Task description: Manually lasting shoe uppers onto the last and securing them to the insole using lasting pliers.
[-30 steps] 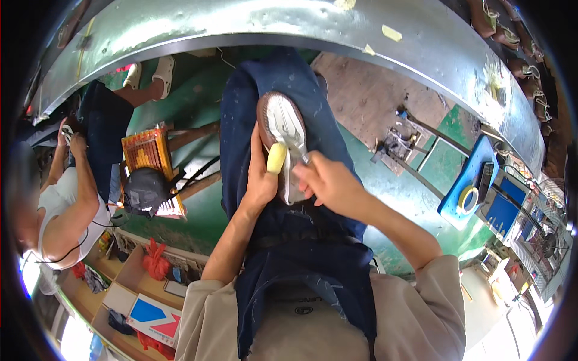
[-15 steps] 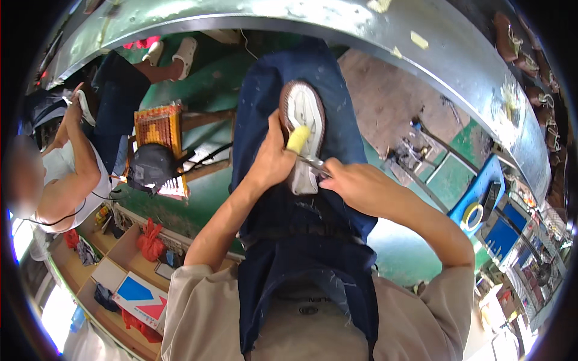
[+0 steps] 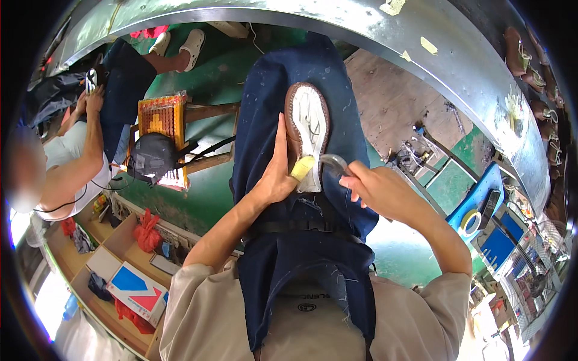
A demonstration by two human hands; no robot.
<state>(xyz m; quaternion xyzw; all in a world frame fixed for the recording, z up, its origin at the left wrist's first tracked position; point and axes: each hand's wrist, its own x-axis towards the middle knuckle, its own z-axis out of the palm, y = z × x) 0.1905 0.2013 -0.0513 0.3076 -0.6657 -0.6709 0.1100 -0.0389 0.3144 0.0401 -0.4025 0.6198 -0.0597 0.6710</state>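
A brown shoe (image 3: 308, 114) lies sole side up along my dark blue lap, its toe pointing away from me and its pale underside showing a stitched brown rim. My left hand (image 3: 278, 174) holds it near the heel: the fingers run along its left side, and the thumb, wrapped in yellow, presses on the underside. Just right of the heel, my right hand (image 3: 374, 188) grips a curved metal hand tool (image 3: 335, 161). Motion blurs this tool, so its exact kind is unclear. It appears raised beside the shoe; whether they touch I cannot tell.
A metal workbench (image 3: 253, 13) curves across the far side, with brown shoes (image 3: 515, 54) at far right. A blue board (image 3: 481, 192) bears a tape roll (image 3: 470, 222). Left are a beaded seat (image 3: 162, 117) with a black bag (image 3: 152, 155), a seated co-worker (image 3: 75, 150) and a compartmented wooden box (image 3: 117, 240).
My right hand and the tool have moved slightly right, off the shoe's heel. My left thumb has slid toward the heel, and the left fingers have straightened along the shoe's side.
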